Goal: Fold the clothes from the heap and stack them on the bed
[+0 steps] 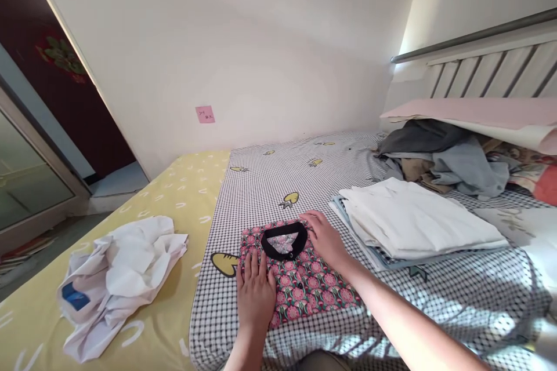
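A pink floral shirt (pixel 308 290) lies folded into a neat rectangle on the checked bedsheet (pixel 265 185), its black collar (pixel 299 243) at the far side and a dark button below it. My left hand (pixel 256 287) rests flat on the shirt's left part, fingers stretched out and pointing away from me. At the shirt's upper right corner, beside the collar, my right hand (pixel 321 235) touches the cloth with its fingers extended. Neither hand grips anything that I can see.
Right of the shirt stands a stack of folded clothes (pixel 413 217), white on top. A crumpled white garment (pixel 130 266) lies on the yellow sheet at left. Behind the stack, a heap of grey and brown clothes (pixel 456 156) sits under a pink sheet (pixel 478 113). A wall bounds the bed.
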Demonstrator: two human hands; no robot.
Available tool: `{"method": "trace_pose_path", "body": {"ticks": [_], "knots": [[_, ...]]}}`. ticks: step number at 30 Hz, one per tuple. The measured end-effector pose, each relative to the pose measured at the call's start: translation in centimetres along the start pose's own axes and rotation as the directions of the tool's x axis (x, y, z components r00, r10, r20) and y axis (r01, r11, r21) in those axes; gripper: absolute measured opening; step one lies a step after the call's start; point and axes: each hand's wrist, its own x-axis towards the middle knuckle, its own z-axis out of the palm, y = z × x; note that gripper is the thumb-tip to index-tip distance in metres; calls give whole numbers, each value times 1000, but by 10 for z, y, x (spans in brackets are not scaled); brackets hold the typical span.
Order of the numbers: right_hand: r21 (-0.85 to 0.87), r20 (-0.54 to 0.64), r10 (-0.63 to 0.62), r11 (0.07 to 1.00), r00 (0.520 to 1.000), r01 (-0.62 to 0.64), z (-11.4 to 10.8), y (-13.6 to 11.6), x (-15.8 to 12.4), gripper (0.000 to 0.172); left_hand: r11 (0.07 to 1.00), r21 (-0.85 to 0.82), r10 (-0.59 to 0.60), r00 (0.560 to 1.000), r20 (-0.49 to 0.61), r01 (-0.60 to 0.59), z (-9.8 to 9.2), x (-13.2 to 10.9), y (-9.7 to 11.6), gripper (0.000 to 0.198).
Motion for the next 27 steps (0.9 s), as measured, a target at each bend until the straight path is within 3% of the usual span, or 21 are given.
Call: {"method": "trace_pose_path", "body": {"ticks": [2,4,11,16,20,24,27], "knots": [[-6,86,65,998,994,-64,9,1,8,67,1000,10,1,1000,-3,-1,2,0,-1,51],[8,131,129,991,983,-131,21,7,11,63,1000,10,-2,1000,-8,2,4,0,-1,51],[96,95,200,973,975,-209,45,33,7,31,1000,-9,5,999,-46,-5,6,-2,0,51],[132,104,265,952,959,-278,47,37,8,27,1000,-17,-1,999,-35,1,4,-1,0,52],[165,149,381,900,913,-403,44,36,17,24,1000,-23,-2,999,-40,2,2,-1,1,52],[236,218,488,814,845,-531,40,31,29,35,999,-33,-3,999,-41,2,3,-1,1,52],[293,317,513,748,798,-596,40,29,33,21,999,-49,-9,999,-45,7,3,-1,2,52]]}}
